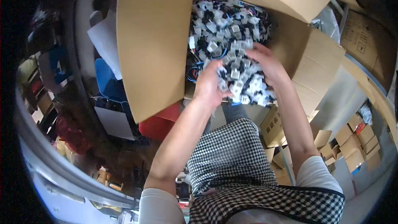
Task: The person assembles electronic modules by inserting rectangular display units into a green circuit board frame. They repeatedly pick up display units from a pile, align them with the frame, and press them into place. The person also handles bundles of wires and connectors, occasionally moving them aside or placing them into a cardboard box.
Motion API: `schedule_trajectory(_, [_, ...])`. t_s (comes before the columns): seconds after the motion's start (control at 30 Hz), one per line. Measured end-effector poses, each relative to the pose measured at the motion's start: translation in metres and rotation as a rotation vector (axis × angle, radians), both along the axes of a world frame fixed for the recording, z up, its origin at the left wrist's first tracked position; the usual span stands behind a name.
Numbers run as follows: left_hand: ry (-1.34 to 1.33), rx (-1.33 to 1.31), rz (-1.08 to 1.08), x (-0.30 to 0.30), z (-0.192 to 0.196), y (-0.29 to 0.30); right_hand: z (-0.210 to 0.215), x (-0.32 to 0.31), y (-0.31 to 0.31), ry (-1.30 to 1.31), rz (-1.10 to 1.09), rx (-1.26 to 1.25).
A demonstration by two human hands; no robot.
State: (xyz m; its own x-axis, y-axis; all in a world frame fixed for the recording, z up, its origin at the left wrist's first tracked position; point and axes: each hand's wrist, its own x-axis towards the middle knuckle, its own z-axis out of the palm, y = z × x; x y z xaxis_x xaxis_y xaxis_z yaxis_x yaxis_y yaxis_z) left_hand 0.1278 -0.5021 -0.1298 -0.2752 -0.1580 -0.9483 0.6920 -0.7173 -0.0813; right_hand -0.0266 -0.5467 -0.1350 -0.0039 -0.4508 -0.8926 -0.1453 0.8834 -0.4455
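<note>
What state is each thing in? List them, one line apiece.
Large cardboard box: open, flaps folded outward.
Wire harnesses with white connectors: heaped loose and tangled inside the box.
Lifted bundle of connectors: raised at the box's near edge, gripped from both sides.
Left hand: closed on the bundle.
Right hand: closed on the bundle.
Small cardboard boxes: closed, stacked.

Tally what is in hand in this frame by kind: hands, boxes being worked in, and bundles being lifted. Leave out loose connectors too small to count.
Person's hands: 2, left hand and right hand
Open cardboard box: 1
Bundle of white connectors on dark wires, gripped between both hands: 1
Total: 4
The loose connectors left in the box are too many and too small to count.
</note>
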Motion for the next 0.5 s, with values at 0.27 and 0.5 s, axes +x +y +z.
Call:
schedule_trajectory(0.27, [0.119,-0.152,0.004,-0.019,0.124,0.020,0.139,-0.029,0.024,-0.064,-0.094,-0.214])
schedule_trajectory(0.5, [0.186,-0.234,0.005,-0.010,0.237,0.051,0.267,-0.013,0.041,-0.073,-0.004,-0.301])
